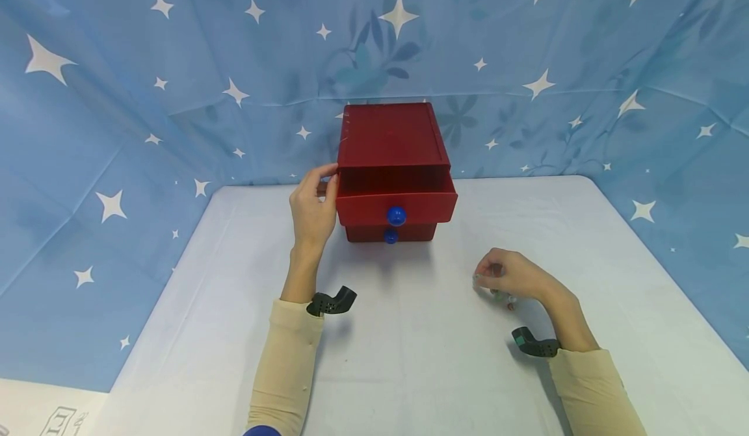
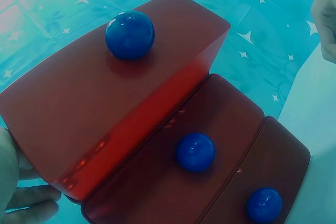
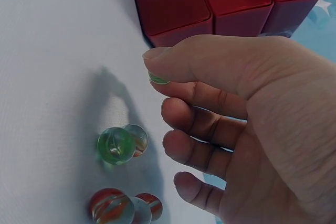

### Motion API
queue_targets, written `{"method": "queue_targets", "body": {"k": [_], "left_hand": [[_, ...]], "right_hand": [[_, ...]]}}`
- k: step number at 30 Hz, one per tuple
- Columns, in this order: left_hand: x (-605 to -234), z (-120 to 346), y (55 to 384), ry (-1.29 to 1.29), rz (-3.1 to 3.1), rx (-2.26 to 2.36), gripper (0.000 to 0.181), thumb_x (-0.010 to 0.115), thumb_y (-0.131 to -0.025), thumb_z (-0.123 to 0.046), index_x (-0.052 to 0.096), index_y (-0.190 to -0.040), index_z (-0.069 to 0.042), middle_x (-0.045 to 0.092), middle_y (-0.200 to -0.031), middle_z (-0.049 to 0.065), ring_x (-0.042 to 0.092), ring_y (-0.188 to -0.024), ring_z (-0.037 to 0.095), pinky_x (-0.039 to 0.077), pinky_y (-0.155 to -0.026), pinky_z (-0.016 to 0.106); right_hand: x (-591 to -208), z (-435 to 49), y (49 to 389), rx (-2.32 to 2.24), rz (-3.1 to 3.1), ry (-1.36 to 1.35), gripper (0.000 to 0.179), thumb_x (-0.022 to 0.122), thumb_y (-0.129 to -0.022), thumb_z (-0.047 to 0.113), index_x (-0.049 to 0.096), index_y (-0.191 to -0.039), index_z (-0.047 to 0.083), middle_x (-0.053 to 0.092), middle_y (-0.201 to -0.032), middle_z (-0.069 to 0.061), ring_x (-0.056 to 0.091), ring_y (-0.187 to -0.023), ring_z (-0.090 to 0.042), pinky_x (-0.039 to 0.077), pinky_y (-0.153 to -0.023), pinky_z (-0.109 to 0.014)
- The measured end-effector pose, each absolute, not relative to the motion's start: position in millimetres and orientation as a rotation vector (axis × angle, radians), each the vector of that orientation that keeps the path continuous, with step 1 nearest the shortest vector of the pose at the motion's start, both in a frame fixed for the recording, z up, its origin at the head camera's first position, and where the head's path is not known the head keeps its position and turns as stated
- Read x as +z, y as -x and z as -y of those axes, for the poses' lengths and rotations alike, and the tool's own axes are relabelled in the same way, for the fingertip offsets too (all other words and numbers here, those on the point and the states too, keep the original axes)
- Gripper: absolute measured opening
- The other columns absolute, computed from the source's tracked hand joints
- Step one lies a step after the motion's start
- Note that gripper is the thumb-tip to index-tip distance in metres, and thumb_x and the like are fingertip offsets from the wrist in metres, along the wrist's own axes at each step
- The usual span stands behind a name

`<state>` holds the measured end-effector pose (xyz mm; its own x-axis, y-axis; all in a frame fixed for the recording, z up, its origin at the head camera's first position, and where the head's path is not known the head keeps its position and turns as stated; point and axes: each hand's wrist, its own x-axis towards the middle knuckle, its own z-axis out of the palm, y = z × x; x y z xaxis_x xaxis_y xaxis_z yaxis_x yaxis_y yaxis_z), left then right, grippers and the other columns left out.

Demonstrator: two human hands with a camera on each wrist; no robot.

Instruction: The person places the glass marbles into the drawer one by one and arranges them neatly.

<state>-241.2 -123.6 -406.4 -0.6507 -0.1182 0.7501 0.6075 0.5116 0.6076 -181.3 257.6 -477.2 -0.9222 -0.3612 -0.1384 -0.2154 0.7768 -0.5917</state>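
Observation:
A small red chest of drawers [image 1: 392, 134] stands at the back of the table, its top drawer [image 1: 363, 210] pulled out. Beside the chest's left side is my left hand [image 1: 313, 212], fingertips at the upper edge and thumb against the drawer's side. Round blue knobs [image 2: 130, 35] sit on the drawer fronts. To the right, low over the table, my right hand [image 1: 517, 273] pinches a green glass marble [image 3: 159, 80] between thumb and index finger, mostly hidden by them. Below that hand lie a green marble [image 3: 115, 145], a clear swirled one [image 3: 138, 139] and a red-and-white one [image 3: 107, 205].
Two lower drawers, the middle [image 2: 173, 177] and the bottom one [image 2: 283, 166], are pushed in. A white cloth [image 1: 409, 345] covers the table. Behind it hangs a blue curtain [image 1: 281, 46] with white stars.

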Motion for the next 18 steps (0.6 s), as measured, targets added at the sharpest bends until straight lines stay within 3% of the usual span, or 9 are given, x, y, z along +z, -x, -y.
{"method": "queue_targets", "body": {"k": [18], "left_hand": [[-407.3,123.7,241.0,0.405,1.974,-1.202,0.023,0.060,-0.100,-0.010,0.069,-0.118,-0.001,0.072,-0.113,0.015,0.073,-0.081,0.027,0.062,-0.081,0.036]], "right_hand": [[-469.1,-255.2,179.0,-0.886,-2.751,0.518,0.016,0.074,-0.087,0.016,0.067,-0.100,0.009,0.062,-0.088,0.000,0.054,-0.083,-0.015,0.049,-0.068,-0.025]]}}
